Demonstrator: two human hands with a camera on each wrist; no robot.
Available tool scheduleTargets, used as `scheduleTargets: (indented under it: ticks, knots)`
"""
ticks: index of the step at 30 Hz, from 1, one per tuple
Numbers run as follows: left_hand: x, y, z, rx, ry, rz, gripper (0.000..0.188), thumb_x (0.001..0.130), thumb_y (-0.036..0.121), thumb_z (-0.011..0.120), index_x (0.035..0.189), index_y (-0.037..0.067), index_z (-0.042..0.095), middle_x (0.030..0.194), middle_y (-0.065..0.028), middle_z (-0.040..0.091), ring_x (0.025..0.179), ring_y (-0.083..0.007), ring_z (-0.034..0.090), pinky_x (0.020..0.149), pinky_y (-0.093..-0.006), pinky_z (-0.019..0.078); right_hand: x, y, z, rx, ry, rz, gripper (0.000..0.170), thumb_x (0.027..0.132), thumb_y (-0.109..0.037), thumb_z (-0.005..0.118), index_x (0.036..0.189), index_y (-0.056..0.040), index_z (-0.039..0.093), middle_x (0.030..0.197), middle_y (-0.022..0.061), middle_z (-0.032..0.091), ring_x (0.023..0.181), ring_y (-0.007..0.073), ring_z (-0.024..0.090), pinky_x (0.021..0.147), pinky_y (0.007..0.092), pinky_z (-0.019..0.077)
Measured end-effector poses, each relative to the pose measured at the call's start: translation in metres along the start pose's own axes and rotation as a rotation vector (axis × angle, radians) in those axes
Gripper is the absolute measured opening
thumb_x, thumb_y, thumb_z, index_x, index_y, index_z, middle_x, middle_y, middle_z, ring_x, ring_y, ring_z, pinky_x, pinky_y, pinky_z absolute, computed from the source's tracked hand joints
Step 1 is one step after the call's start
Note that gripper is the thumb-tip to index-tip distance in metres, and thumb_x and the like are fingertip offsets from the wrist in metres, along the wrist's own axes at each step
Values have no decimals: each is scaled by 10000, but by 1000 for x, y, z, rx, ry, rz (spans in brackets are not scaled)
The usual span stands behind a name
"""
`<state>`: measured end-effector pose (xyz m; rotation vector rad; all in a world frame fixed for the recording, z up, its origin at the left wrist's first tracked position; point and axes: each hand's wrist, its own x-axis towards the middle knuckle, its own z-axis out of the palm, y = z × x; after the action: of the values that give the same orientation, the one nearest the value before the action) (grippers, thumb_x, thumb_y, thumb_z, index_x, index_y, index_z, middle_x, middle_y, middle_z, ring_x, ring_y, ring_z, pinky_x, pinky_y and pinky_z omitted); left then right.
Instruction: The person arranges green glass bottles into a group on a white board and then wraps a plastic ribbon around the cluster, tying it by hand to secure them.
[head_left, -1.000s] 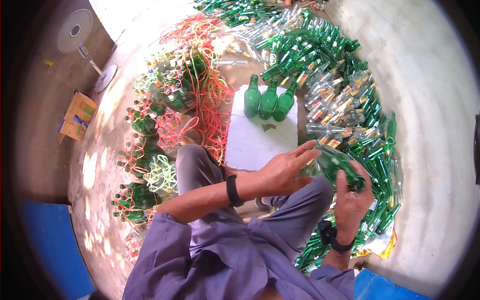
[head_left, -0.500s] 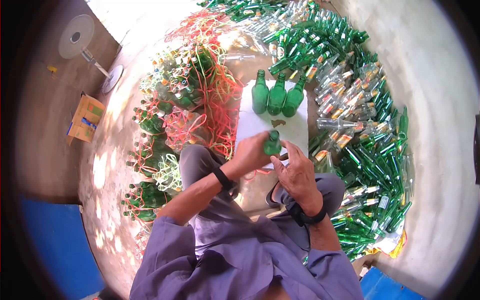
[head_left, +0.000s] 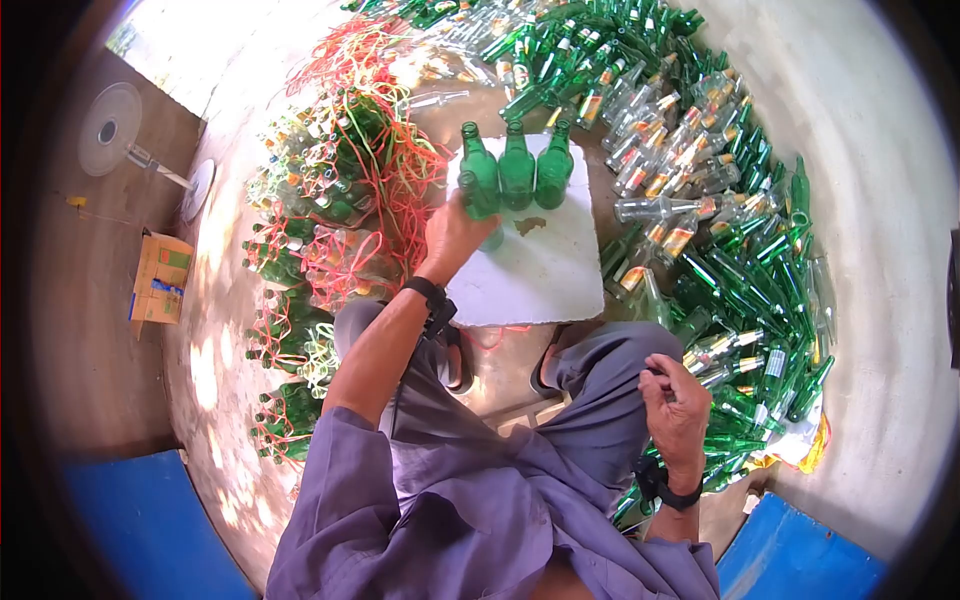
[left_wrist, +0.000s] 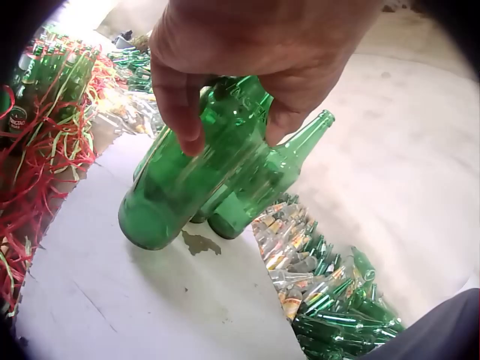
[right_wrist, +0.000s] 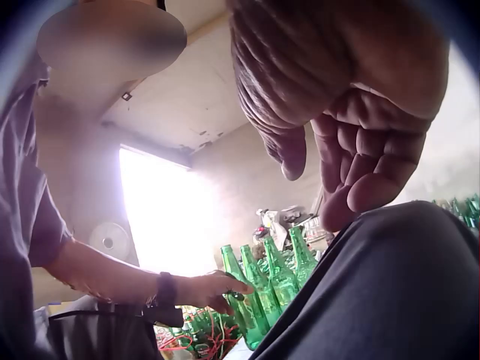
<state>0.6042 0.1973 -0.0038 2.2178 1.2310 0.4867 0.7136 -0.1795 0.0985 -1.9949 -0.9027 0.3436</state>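
My left hand (head_left: 457, 237) grips a green bottle (head_left: 480, 197) by its upper part, over the left side of the white board (head_left: 530, 285). In the left wrist view, thumb and fingers wrap round that bottle (left_wrist: 169, 187), which leans and has its base at the board. Three green bottles, one of them the middle one (head_left: 516, 170), stand upright in a row just behind it. Away to the right, my right hand (head_left: 677, 410) hangs over the knee with loosely curled fingers and holds nothing; the right wrist view shows this hand (right_wrist: 352, 112) near the trouser knee.
Loose green and clear bottles (head_left: 750, 270) lie heaped along the right wall and at the back. Bundled bottles (head_left: 285, 330) with red and green strips (head_left: 410, 180) stand on the left. A fan (head_left: 110, 130) and a cardboard box (head_left: 162, 278) are farther left.
A bottle held between both hands has moved forward and left to the row in my left hand. My right hand has let go and drawn back to the right knee.
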Motion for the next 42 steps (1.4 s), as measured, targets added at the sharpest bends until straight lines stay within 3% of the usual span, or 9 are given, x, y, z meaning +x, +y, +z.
scheduleTargets:
  ticks: [11, 20, 22, 25, 27, 29, 32, 35, 42]
  knots:
    - [22, -9, 13, -81, 24, -155, 633, 700, 441, 758, 1185, 55, 631, 1015, -203, 710, 968, -380, 673, 858, -456, 505, -11, 41, -23, 284, 161, 346, 182, 972, -108, 613, 1078, 28, 672, 869, 86, 706, 671, 115, 656, 611, 232, 515]
    - [22, -20, 27, -107, 118, -63, 620, 727, 444, 797, 1121, -6, 631, 998, -205, 702, 930, -345, 678, 853, -436, 498, -42, 119, -17, 268, 209, 609, 204, 953, -100, 599, 1051, 59, 681, 764, 50, 669, 628, 99, 632, 560, 231, 479]
    - [19, -18, 26, -209, 76, -51, 546, 749, 382, 808, 1097, -4, 639, 959, -182, 705, 829, -307, 659, 784, -418, 507, -58, 143, -15, 300, 123, 612, 218, 955, -124, 607, 1058, 51, 685, 787, 37, 680, 623, 83, 616, 557, 226, 486]
    - [15, -10, 25, -443, 15, -83, 414, 771, 277, 816, 1040, 45, 605, 832, -17, 623, 598, -85, 556, 492, -256, 441, -100, 215, 7, 175, 37, 619, 187, 870, -138, 634, 934, 25, 700, 769, 113, 700, 646, 155, 681, 588, 288, 526]
    - [18, -13, 23, -403, -50, -151, 471, 783, 335, 800, 1084, 35, 596, 876, -40, 642, 601, -117, 594, 470, -256, 453, -120, 230, 18, 311, 9, 758, 243, 929, -199, 632, 930, 41, 670, 779, 47, 681, 652, 110, 660, 535, 228, 471]
    - [17, -6, 16, -417, -120, -174, 514, 795, 364, 790, 1129, 30, 588, 914, -55, 654, 622, -128, 626, 473, -252, 464, -146, 254, 29, 193, -68, 872, 269, 898, -229, 642, 874, 36, 681, 759, 80, 701, 664, 138, 682, 564, 271, 502]
    - [19, -10, 17, -441, -156, -195, 553, 802, 353, 793, 1192, 34, 565, 970, -65, 658, 636, -136, 642, 476, -252, 474, -187, 276, 44, -249, -124, 690, 295, 842, -288, 623, 797, -7, 699, 642, 135, 673, 631, 267, 688, 632, 374, 541]
    - [18, -16, 18, -464, -194, -219, 563, 807, 333, 797, 1219, 44, 546, 1027, -67, 650, 634, -143, 641, 473, -250, 469, -223, 287, 54, -353, -194, 812, 299, 794, -302, 644, 760, -10, 696, 647, 161, 667, 641, 320, 686, 647, 412, 544]
    - [9, -9, -15, -497, -303, -256, 514, 847, 253, 745, 1264, 41, 531, 1018, -47, 629, 774, -137, 637, 535, -254, 483, -263, 298, 71, 115, -267, 1208, 270, 834, -234, 662, 794, 30, 700, 744, 111, 714, 659, 192, 719, 578, 306, 595]
